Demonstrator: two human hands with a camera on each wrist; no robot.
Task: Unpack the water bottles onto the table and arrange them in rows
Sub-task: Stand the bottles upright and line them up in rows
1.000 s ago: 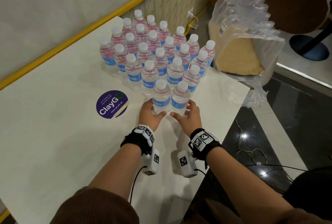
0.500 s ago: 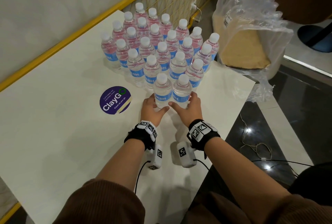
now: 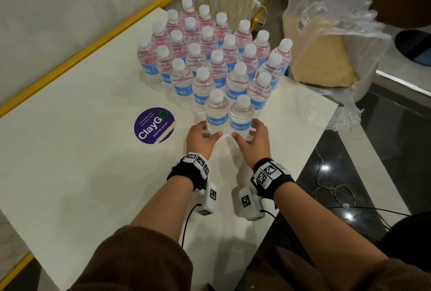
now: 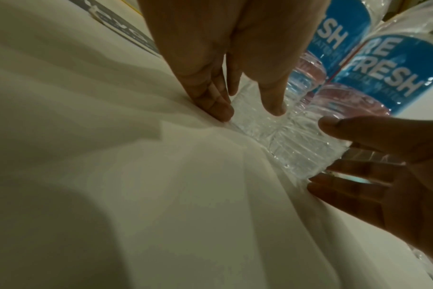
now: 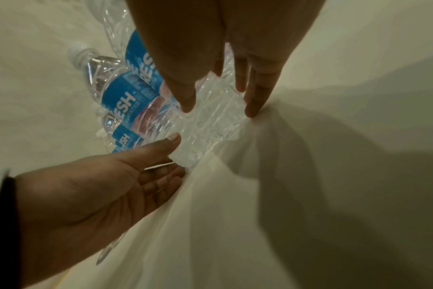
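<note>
Several clear water bottles (image 3: 210, 57) with white caps and blue labels stand packed in rows at the far side of the white table (image 3: 70, 174). Two more stand side by side in front of them: a left one (image 3: 216, 111) and a right one (image 3: 241, 116). My left hand (image 3: 208, 131) cups the base of the left bottle and my right hand (image 3: 245, 129) the base of the right one. The wrist views show the left hand's (image 4: 247, 111) and right hand's (image 5: 220, 107) fingers straight and spread, lying lightly along the ribbed bottle bases (image 4: 297, 146) (image 5: 210, 127).
A round purple sticker (image 3: 154, 125) lies on the table left of my hands. Crumpled clear plastic wrap over a brown cardboard tray (image 3: 326, 46) sits on a stool beyond the table's right edge. Cables (image 3: 331, 188) lie on the dark floor at right. A yellow rail runs behind the table.
My fingers have loosened and spread from their hold on the two front bottles. Both bottles stand in the same place against the rows.
</note>
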